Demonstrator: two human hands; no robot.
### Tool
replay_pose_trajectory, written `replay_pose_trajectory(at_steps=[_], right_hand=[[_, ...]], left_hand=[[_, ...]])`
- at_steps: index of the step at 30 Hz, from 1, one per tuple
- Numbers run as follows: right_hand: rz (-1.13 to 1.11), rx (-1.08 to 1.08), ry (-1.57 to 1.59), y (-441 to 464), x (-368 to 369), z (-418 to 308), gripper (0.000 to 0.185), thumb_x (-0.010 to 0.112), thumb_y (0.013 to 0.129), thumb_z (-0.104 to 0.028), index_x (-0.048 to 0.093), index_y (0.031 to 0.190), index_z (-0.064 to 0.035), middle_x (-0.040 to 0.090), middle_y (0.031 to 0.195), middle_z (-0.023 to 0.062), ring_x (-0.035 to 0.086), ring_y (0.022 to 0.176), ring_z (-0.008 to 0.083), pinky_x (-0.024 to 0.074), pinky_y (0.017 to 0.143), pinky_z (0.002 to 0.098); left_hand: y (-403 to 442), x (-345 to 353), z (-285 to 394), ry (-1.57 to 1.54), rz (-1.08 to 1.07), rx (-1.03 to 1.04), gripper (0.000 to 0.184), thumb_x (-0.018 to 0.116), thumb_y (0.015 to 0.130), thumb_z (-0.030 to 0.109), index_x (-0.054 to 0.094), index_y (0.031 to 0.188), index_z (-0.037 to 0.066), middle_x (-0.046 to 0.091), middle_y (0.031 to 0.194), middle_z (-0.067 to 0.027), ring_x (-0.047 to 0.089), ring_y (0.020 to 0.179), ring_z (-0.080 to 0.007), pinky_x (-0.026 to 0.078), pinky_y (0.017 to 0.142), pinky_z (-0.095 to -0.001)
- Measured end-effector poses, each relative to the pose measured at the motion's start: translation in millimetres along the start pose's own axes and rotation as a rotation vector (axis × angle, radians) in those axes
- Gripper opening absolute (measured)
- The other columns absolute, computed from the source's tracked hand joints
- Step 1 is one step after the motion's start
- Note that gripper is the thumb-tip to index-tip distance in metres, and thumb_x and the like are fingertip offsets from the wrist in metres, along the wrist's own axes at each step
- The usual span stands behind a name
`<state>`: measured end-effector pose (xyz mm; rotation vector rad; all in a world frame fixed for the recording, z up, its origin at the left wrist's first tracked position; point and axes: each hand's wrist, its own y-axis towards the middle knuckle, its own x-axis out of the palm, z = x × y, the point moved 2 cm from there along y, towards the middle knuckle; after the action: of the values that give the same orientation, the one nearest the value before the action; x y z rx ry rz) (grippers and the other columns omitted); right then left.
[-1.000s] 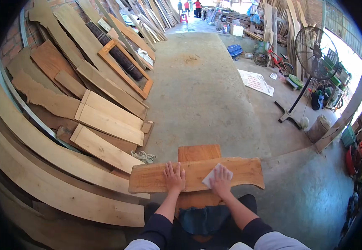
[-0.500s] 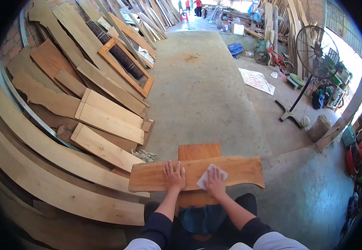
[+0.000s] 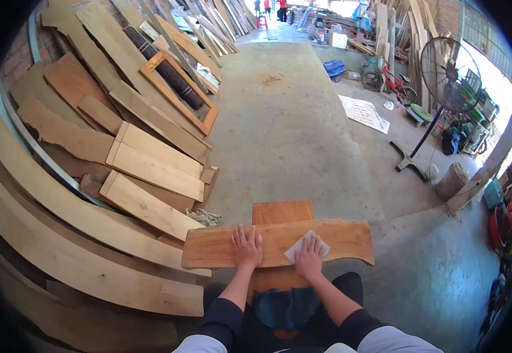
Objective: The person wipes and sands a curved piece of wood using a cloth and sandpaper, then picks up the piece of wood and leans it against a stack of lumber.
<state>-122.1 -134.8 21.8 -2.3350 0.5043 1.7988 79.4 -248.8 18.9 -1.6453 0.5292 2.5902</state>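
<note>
A live-edge wooden board [image 3: 209, 248] lies crosswise on a reddish wooden piece [image 3: 282, 212] in front of me. Flat on the board, left of its middle, rests my left hand [image 3: 247, 248], its fingers spread and holding nothing. My right hand [image 3: 309, 257] lies on a whitish square sheet [image 3: 296, 249], pressing it against the board right of the middle. The fingers of that hand are stretched out over the sheet, whose corners show on both sides. A dark blue cloth [image 3: 286, 307] hangs below the board, near my lap.
Planks [image 3: 150, 213] and an orange wooden frame [image 3: 203, 125] lean along the left side. On the right are a standing fan [image 3: 425, 138], a log stump [image 3: 453, 181], a red bicycle [image 3: 394, 85] and a sign [image 3: 365, 115]. People [image 3: 282, 10] stand far back.
My right hand and the sheet moved left along the board, then back a little to the right. My left hand has stayed in place.
</note>
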Motion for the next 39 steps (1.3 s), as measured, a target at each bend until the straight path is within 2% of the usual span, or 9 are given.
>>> replay_pose_trajectory(at_steps=[3,11,14,20,26,29,32,35,39], right_hand=[[0.023,0.006,0.029,-9.2,-6.5,4.4,0.070,0.050,0.098,-0.042,0.037,0.153,-0.0019,0.022,0.163,0.0266,0.018,0.152,0.0441,0.0166,0.119,0.0623],[0.157,0.137,-0.027,57.4,0.9,52.3,0.069,0.048,0.099,-0.042,0.036,0.154,-0.0020,0.023,0.163,0.0254,0.018,0.152,0.0437,0.0150,0.120,0.0612],[0.085,0.163,-0.037,32.6,2.7,31.3,0.071,0.050,0.098,-0.041,0.034,0.154,-0.0016,0.023,0.162,0.0279,0.017,0.152,0.0456,0.0160,0.119,0.0613],[-0.007,0.012,0.024,-3.3,-13.5,36.1,0.068,0.046,0.100,-0.040,0.034,0.155,-0.0022,0.020,0.165,0.0243,0.016,0.153,0.0433,0.0144,0.120,0.0614],[0.122,0.228,-0.028,40.0,2.2,58.3,0.070,0.048,0.098,-0.041,0.034,0.154,-0.0015,0.020,0.165,0.0248,0.013,0.153,0.0442,0.0108,0.120,0.0620],[0.068,0.192,0.002,27.8,8.3,35.2,0.072,0.049,0.097,-0.042,0.034,0.155,-0.0014,0.019,0.165,0.0248,0.012,0.154,0.0439,0.0112,0.120,0.0621],[0.073,0.014,-0.066,-4.7,11.6,28.5,0.074,0.051,0.096,-0.043,0.032,0.155,-0.0018,0.017,0.165,0.0244,0.012,0.154,0.0435,0.0129,0.120,0.0625],[-0.037,-0.014,0.060,-0.4,-8.3,48.1,0.075,0.052,0.095,-0.044,0.033,0.155,-0.0026,0.018,0.165,0.0238,0.014,0.153,0.0428,0.0149,0.119,0.0629],[0.082,0.080,-0.028,34.6,-8.3,89.9,0.073,0.050,0.097,-0.045,0.033,0.155,-0.0037,0.019,0.165,0.0233,0.016,0.153,0.0425,0.0149,0.119,0.0627]], left_hand=[[1.2,1.1,0.8,0.006,-0.028,-0.013,0.053,0.045,0.102,0.044,0.051,0.148,0.019,0.033,0.158,-0.0258,0.023,0.150,-0.0407,0.015,0.123,-0.0541],[0.7,-0.2,-0.1,-0.014,-0.017,-0.006,0.053,0.046,0.101,0.044,0.051,0.148,0.019,0.033,0.158,-0.0261,0.023,0.150,-0.0415,0.015,0.123,-0.0550],[0.6,-0.7,1.5,-0.023,-0.017,-0.003,0.054,0.046,0.101,0.044,0.050,0.148,0.019,0.032,0.159,-0.0256,0.022,0.151,-0.0415,0.013,0.123,-0.0550],[0.7,2.1,-1.2,-0.018,-0.035,-0.005,0.054,0.045,0.101,0.044,0.049,0.149,0.019,0.030,0.159,-0.0258,0.021,0.151,-0.0416,0.014,0.123,-0.0551],[1.1,-4.2,4.9,-0.020,-0.055,-0.014,0.055,0.045,0.101,0.044,0.048,0.149,0.018,0.030,0.160,-0.0260,0.020,0.151,-0.0410,0.014,0.123,-0.0548],[0.0,-5.0,0.0,0.000,-0.047,-0.010,0.055,0.046,0.101,0.044,0.048,0.149,0.019,0.030,0.160,-0.0259,0.021,0.151,-0.0408,0.015,0.123,-0.0547],[1.1,-4.6,4.1,-0.002,-0.041,-0.015,0.054,0.046,0.101,0.043,0.048,0.149,0.019,0.031,0.159,-0.0253,0.022,0.151,-0.0406,0.014,0.123,-0.0542],[1.8,-3.9,0.8,-0.011,-0.037,-0.012,0.055,0.046,0.100,0.043,0.049,0.149,0.019,0.031,0.159,-0.0252,0.022,0.151,-0.0408,0.014,0.124,-0.0540],[-0.3,-0.9,-0.7,0.016,-0.036,0.001,0.055,0.045,0.101,0.044,0.048,0.150,0.018,0.031,0.159,-0.0257,0.022,0.151,-0.0403,0.014,0.123,-0.0543]])
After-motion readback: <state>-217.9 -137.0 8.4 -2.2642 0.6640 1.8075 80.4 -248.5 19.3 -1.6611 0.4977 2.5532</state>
